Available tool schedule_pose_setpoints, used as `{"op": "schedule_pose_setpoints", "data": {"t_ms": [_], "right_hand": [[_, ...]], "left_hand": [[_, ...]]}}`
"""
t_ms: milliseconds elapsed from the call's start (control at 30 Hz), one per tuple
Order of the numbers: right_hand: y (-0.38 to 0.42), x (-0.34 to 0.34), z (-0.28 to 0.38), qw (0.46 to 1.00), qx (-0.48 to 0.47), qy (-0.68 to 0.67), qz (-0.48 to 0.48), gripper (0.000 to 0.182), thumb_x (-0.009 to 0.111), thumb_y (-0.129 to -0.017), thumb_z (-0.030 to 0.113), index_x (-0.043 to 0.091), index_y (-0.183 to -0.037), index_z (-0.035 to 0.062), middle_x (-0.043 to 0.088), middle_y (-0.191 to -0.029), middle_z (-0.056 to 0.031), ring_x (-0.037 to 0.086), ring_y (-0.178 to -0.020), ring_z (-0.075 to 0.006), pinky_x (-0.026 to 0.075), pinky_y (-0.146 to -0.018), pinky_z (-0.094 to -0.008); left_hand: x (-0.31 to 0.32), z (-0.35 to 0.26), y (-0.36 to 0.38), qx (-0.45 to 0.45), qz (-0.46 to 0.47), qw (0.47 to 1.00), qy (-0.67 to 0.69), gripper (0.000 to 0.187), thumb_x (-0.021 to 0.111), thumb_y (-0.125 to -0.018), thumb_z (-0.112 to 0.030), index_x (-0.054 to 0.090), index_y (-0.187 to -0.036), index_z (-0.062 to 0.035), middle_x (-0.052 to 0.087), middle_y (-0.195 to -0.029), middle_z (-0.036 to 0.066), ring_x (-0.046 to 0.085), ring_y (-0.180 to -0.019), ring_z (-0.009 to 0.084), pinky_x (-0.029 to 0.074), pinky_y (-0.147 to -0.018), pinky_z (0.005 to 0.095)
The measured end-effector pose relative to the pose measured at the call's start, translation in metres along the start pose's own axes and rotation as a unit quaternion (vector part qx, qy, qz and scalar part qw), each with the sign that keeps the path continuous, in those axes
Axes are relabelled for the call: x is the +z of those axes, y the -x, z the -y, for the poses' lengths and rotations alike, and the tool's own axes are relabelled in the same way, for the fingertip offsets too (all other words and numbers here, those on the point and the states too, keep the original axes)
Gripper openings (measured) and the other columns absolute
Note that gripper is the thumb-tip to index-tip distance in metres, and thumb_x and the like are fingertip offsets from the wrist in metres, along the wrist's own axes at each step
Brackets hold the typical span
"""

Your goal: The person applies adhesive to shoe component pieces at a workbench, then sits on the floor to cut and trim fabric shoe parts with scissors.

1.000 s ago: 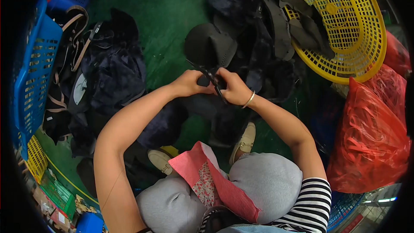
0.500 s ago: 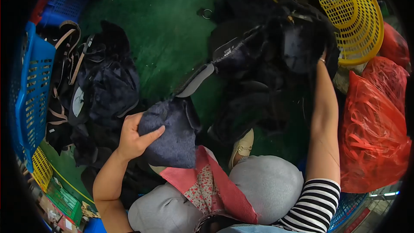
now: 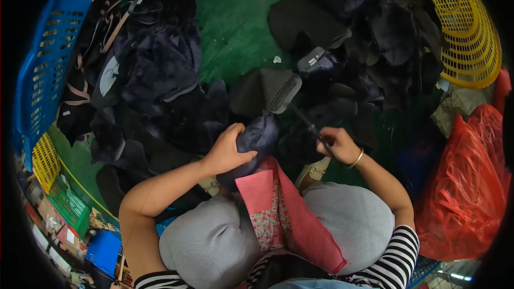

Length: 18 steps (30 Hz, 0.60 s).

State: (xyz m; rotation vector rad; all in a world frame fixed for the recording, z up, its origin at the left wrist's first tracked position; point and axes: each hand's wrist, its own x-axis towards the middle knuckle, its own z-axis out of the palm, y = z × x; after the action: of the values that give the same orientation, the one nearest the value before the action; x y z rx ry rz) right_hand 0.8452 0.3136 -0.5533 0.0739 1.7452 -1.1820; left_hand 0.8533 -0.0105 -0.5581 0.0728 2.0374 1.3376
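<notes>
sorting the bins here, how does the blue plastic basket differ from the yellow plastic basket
The blue plastic basket sits at the left edge and has straight walls with slot-shaped holes; the yellow plastic basket sits at the upper right and is rounded with a fine square mesh. Brown-trimmed straps spill from the blue one; dark fuzzy pieces spill from the yellow one. Both are tipped toward the green mat.

A pile of fabric pieces [image 3: 155, 69] lies on the mat [image 3: 235, 16] to the left, beside a crate [image 3: 45, 64]. Another pile [image 3: 375, 37] lies right, spilling from a basket [image 3: 471, 32]. A bag [image 3: 471, 182] sits nearer, on the right.
</notes>
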Motion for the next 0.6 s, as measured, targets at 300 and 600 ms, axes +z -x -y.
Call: {"op": "schedule_pose_setpoints", "data": {"t_ms": [300,600], "right_hand": [[-0.018,0.033,0.046,0.983,-0.111,0.145,0.009,0.051,0.062,-0.081,0.045,0.05,-0.081,-0.0046,0.05,-0.074,-0.017,0.052,-0.066,-0.0294,0.043,-0.061,-0.0366],[-0.031,0.025,0.03,1.0,-0.013,0.009,0.022,0.05,0.06,-0.084,0.045,0.051,-0.074,-0.0035,0.044,-0.056,-0.0094,0.047,-0.054,-0.0148,0.038,-0.051,-0.0316]], "left_hand": [[0.01,-0.004,0.018,0.031,0.006,0.999,0.011,0.037,0.077,-0.063,-0.014,0.051,-0.086,0.0012,0.05,-0.092,0.015,0.053,-0.087,0.03,0.044,-0.074,0.0358],[0.024,0.012,0.033,0.06,0.096,0.993,0.017,0.026,0.073,-0.073,-0.016,0.054,-0.076,0.0003,0.048,-0.084,0.013,0.052,-0.077,0.0279,0.043,-0.066,0.0364]]}}
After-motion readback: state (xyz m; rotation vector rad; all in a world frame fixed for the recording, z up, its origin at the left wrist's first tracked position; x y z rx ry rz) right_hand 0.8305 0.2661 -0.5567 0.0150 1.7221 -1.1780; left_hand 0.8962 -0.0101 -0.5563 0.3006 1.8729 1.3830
